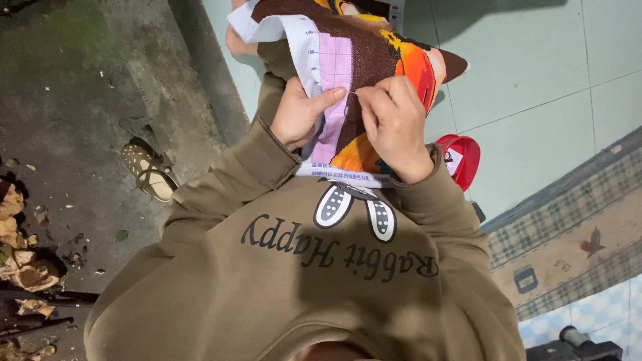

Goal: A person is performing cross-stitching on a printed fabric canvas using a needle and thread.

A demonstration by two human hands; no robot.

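A cross-stitch canvas [361, 50] with brown, orange and lilac stitched areas and a white gridded border lies over my lap. My left hand [302, 112] grips its left edge, thumb lying across the lilac patch. My right hand [396, 124] presses on the cloth beside it, fingertips pinched together at the fabric, on something too small to make out. Both arms are in brown sweatshirt sleeves [221, 187].
A red plastic stool [468, 157] stands just right of my right wrist on pale green floor tiles [535, 93]. A sandal [148, 172] lies on the rough concrete at left. A checked mat [568, 234] is at lower right. Firewood pieces [20, 267] sit at far left.
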